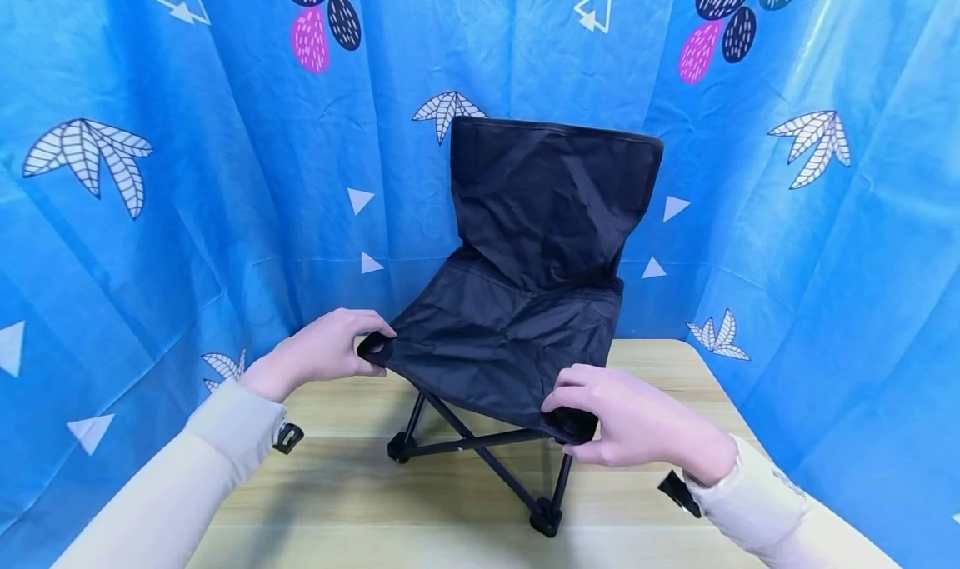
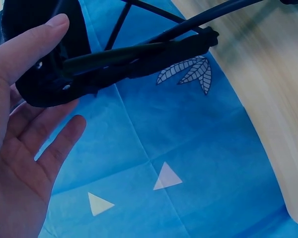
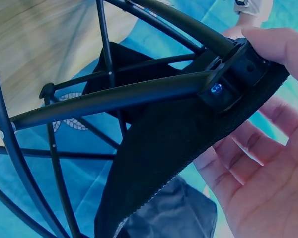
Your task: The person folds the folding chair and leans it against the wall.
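Observation:
A black folding chair (image 1: 502, 327) stands unfolded on the wooden table, its fabric back upright and its crossed metal legs spread. My left hand (image 1: 330, 348) grips the seat's front left corner, thumb on one side and fingers on the other. At the front right corner, my right hand (image 1: 618, 415) holds the seat in the same way. The right wrist view shows the dark plastic joint (image 3: 238, 74) under that corner, where a leg tube (image 3: 114, 101) meets the fabric. In the left wrist view, the left corner (image 2: 49, 74) lies between thumb and fingers.
The chair's feet (image 1: 546, 517) stand on a light wooden tabletop (image 1: 330, 502) with rounded corners. Blue patterned cloth (image 1: 225, 136) hangs behind and on both sides. Black straps (image 1: 288, 437) hang at both wrists.

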The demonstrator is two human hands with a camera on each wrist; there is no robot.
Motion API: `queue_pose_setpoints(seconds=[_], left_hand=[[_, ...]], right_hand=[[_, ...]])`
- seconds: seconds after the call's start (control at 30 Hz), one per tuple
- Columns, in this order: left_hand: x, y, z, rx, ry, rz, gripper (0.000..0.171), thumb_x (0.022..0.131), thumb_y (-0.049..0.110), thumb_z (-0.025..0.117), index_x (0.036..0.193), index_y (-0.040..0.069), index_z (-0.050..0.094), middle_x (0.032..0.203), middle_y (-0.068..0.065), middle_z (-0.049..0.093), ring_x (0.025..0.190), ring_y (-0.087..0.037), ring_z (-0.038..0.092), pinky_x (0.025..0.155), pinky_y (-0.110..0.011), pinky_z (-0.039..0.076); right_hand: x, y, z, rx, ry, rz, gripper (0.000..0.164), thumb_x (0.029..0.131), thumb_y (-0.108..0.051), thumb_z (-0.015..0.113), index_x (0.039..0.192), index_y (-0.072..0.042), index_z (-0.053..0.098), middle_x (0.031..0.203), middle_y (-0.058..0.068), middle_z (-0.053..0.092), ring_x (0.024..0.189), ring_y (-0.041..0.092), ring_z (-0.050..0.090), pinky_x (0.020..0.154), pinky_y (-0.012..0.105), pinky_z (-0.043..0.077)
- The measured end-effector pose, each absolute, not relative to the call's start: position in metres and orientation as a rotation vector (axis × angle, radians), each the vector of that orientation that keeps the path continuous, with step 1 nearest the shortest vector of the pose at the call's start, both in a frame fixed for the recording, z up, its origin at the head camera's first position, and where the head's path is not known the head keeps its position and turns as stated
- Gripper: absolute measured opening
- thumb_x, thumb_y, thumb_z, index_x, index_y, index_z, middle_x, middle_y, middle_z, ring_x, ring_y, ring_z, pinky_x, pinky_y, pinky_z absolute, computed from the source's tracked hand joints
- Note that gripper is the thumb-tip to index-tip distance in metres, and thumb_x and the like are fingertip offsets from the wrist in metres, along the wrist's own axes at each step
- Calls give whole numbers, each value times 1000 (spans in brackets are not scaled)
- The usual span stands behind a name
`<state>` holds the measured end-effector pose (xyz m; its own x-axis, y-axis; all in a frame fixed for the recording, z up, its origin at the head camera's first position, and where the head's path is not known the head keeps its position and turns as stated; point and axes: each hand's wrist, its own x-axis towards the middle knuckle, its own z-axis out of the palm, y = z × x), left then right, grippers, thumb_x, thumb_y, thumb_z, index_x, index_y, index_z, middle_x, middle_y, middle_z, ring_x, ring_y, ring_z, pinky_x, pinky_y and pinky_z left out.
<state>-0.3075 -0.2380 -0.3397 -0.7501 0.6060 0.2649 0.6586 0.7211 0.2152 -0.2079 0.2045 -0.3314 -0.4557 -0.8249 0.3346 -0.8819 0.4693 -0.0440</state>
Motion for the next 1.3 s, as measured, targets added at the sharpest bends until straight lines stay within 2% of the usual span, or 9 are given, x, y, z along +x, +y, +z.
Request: queue_pose_setpoints(seconds=[0.57,0.83,1.07,1.3], left_hand=[[-301,-236,-341,-1009,-2761,-402,42,83,30,96,119,15,82,111,3,78,98,-18,69,90,-45,62],[-299,-231,-345,-1018,-2691,-419,40,79,30,98,113,17,80,100,9,72,88,-11,65,80,-36,59],[-296,-227,-350,-1045,-2603,-415,40,77,31,100,109,17,80,98,10,70,86,-10,64,79,-36,59],[-295,-224,-355,-1060,-2567,-434,40,76,31,100,107,18,79,99,10,70,87,-10,63,80,-36,58]], right_hand=[[-220,217,-332,1413,-2523,310,39,81,-12,91,118,-17,80,112,-4,71,98,14,69,88,36,62],[-228,226,-331,1388,-2524,332,37,85,-8,90,121,-13,80,117,1,75,104,20,72,91,40,63],[-233,234,-332,1344,-2564,362,36,88,-8,88,122,-15,80,118,-2,75,105,19,71,92,41,63],[-238,241,-331,1310,-2599,370,40,87,-5,87,125,-15,80,122,-1,75,110,25,72,97,48,61]])
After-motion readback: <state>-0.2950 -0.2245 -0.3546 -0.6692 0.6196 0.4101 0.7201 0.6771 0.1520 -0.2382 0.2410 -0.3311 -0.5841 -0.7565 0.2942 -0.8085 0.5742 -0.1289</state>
